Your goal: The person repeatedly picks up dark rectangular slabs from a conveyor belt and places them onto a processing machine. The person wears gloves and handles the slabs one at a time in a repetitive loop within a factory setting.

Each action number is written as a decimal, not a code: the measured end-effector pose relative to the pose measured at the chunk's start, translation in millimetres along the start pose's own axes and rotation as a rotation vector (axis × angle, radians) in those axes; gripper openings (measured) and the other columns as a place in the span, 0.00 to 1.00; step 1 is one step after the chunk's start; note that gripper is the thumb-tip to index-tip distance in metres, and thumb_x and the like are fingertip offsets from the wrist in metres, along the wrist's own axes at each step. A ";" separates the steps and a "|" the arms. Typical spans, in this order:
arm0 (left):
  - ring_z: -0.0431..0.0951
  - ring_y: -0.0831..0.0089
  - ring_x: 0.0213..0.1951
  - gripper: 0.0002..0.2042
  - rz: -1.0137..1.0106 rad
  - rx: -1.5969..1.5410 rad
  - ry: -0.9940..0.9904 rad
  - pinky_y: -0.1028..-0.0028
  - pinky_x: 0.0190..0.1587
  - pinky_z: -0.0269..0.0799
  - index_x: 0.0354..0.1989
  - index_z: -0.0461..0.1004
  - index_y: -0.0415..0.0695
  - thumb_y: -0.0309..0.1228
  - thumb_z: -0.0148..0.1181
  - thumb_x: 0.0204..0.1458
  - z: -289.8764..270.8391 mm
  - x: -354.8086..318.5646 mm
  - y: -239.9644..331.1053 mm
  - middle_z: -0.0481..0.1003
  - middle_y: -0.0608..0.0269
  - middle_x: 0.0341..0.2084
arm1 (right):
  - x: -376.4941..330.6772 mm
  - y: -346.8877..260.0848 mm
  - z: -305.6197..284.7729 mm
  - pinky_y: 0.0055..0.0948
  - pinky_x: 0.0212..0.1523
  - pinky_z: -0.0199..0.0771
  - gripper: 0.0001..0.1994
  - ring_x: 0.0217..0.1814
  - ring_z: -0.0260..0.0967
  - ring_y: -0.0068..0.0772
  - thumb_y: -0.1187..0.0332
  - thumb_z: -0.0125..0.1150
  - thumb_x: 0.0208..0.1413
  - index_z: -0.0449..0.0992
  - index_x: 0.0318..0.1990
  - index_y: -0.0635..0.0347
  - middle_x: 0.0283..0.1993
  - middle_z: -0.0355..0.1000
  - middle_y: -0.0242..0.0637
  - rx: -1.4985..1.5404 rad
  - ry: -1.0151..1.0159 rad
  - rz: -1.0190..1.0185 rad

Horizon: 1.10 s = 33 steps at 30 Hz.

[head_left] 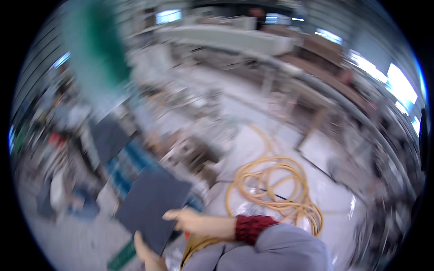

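Note:
A flat, dark grey square sheet (151,207) is tilted between my two hands, low and left of centre. My right hand (187,220), coming from a dark red knitted cuff, grips its right edge with fingers lying over the face. At the near edge, my left hand (147,253) closes on the sheet with the thumb on top. Motion blurs the picture, so I cannot tell the sheet's material. Beside the left hand is a green strip-like piece (122,256). A second dark grey square (108,137) lies beyond the held one, near blue-and-white material (129,167).
A coiled yellow hose (275,189) lies on the pale surface to the right. Grey-brown blocky objects (192,156) stand just beyond the sheet. A green and white upright shape (97,49) rises at the far left. Long benches (226,38) run across the back.

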<state>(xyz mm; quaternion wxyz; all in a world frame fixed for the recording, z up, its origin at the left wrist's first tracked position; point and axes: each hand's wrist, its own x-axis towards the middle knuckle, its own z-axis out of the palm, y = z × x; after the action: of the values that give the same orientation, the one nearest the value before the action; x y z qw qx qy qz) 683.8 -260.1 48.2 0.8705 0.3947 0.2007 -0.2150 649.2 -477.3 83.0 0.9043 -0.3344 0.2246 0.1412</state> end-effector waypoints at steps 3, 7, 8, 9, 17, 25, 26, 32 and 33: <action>0.62 0.51 0.64 0.33 -0.042 0.354 0.098 0.53 0.65 0.56 0.67 0.57 0.38 0.51 0.43 0.61 31.5 28.9 40.0 0.63 0.51 0.64 | 84.0 17.2 -9.5 0.34 0.52 0.76 0.22 0.52 0.74 0.32 0.76 0.62 0.53 0.68 0.57 0.60 0.51 0.73 0.35 0.331 -0.201 -0.157; 0.63 0.54 0.63 0.35 -0.047 0.528 0.081 0.58 0.65 0.56 0.66 0.58 0.36 0.53 0.45 0.60 62.8 73.4 59.4 0.63 0.52 0.63 | 108.4 0.1 -7.6 0.32 0.52 0.76 0.23 0.51 0.74 0.31 0.71 0.62 0.55 0.67 0.58 0.62 0.52 0.73 0.36 0.330 -0.181 -0.235; 0.64 0.55 0.62 0.35 -0.050 0.532 0.060 0.59 0.65 0.56 0.66 0.58 0.36 0.53 0.45 0.60 65.7 76.2 64.1 0.63 0.52 0.63 | 124.3 5.5 -9.2 0.32 0.54 0.75 0.23 0.52 0.74 0.31 0.71 0.62 0.55 0.67 0.58 0.63 0.52 0.73 0.37 0.349 -0.151 -0.238; 0.64 0.55 0.62 0.36 -0.051 0.532 0.042 0.59 0.65 0.57 0.66 0.58 0.36 0.54 0.46 0.60 67.7 81.8 68.9 0.64 0.53 0.63 | 138.7 9.9 -12.0 0.32 0.55 0.75 0.23 0.52 0.73 0.31 0.71 0.62 0.55 0.67 0.58 0.64 0.53 0.73 0.37 0.366 -0.124 -0.237; 0.70 0.55 0.57 0.29 -0.103 0.347 -0.119 0.60 0.60 0.65 0.62 0.63 0.35 0.46 0.49 0.61 78.4 118.2 99.6 0.68 0.49 0.58 | 168.0 2.3 9.0 0.33 0.58 0.72 0.21 0.55 0.72 0.34 0.76 0.59 0.57 0.68 0.58 0.63 0.55 0.71 0.39 0.429 -0.027 -0.152; 0.74 0.60 0.52 0.24 -0.066 0.053 -0.154 0.63 0.55 0.71 0.58 0.67 0.37 0.42 0.55 0.59 23.4 223.2 109.5 0.73 0.52 0.52 | 195.9 -12.4 22.9 0.27 0.45 0.76 0.15 0.46 0.74 0.28 0.67 0.60 0.60 0.75 0.53 0.62 0.46 0.76 0.38 -0.735 0.212 -0.444; 0.75 0.61 0.51 0.23 -0.071 0.056 -0.053 0.63 0.54 0.72 0.57 0.67 0.39 0.41 0.56 0.58 16.5 223.4 112.4 0.73 0.53 0.52 | 203.9 -4.4 21.0 0.29 0.46 0.76 0.15 0.47 0.74 0.29 0.68 0.60 0.60 0.75 0.52 0.63 0.46 0.76 0.39 -0.681 0.241 -0.352; 0.80 0.64 0.46 0.25 -0.184 0.182 -0.058 0.72 0.38 0.83 0.60 0.61 0.38 0.41 0.54 0.61 14.7 161.1 124.7 0.73 0.49 0.50 | 247.1 -15.8 38.2 0.44 0.58 0.70 0.12 0.57 0.69 0.45 0.77 0.56 0.58 0.71 0.49 0.67 0.53 0.70 0.47 0.421 0.212 -0.181; 0.82 0.67 0.41 0.21 -0.157 0.197 -0.005 0.75 0.36 0.83 0.58 0.62 0.37 0.40 0.51 0.63 15.0 156.1 121.9 0.75 0.51 0.46 | 254.7 -14.7 38.3 0.46 0.60 0.69 0.12 0.59 0.68 0.47 0.78 0.55 0.58 0.70 0.49 0.67 0.55 0.69 0.47 0.412 0.211 -0.187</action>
<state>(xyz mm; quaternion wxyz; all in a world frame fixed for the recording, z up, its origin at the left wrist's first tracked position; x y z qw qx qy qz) 880.5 -232.7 49.5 0.8083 0.4610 0.2068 -0.3022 886.0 -435.8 -10.6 0.9342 -0.1750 0.3098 -0.0277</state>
